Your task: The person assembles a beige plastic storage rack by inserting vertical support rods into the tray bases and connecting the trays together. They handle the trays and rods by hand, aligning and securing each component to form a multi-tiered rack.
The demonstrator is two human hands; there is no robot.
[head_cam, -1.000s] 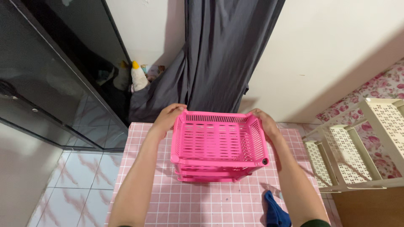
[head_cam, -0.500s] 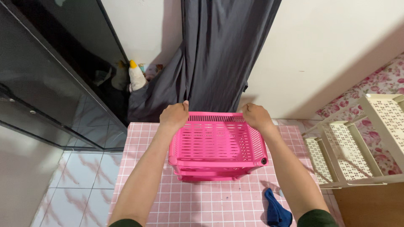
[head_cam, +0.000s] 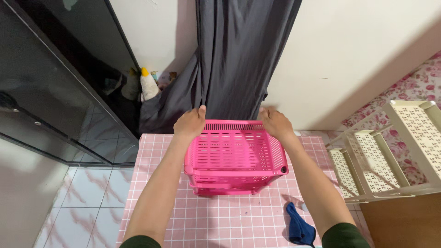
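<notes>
A pink slotted plastic basket [head_cam: 234, 151] sits on top of more pink baskets stacked on a pink grid-patterned table [head_cam: 220, 220]. My left hand [head_cam: 189, 123] grips the top basket's far left corner, fingers curled over the rim. My right hand [head_cam: 274, 123] grips its far right corner the same way. The basket is empty inside.
A dark blue cloth [head_cam: 297, 227] lies on the table by my right forearm. A cream perforated plastic rack [head_cam: 390, 151] stands to the right on a floral surface. A grey curtain [head_cam: 234, 59] hangs behind, a dark glass cabinet [head_cam: 50, 82] at left, a stuffed toy [head_cam: 148, 85] in the corner.
Both hands shifted from the basket's side rims to its far corners and closed on them. The basket has moved slightly away from me.
</notes>
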